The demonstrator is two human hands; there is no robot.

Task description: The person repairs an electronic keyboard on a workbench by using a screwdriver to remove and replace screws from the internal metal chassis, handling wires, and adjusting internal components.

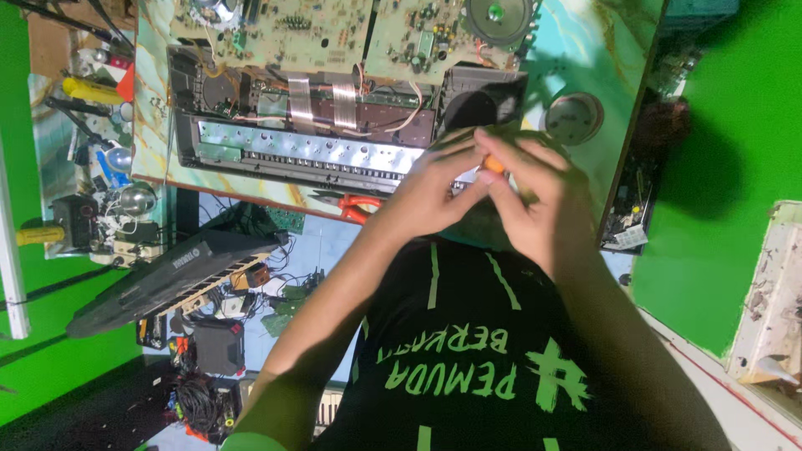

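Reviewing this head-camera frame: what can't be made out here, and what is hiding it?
- The small orange thing, head view: mostly wrapped by the left hand and right hand; its kind and shape cannot be told.
- Right end of the opened keyboard: covered by both hands.
- Circuit boards: cut off by the top edge; parts too small to identify.
- Orange-handled pliers: partly behind the left forearm.
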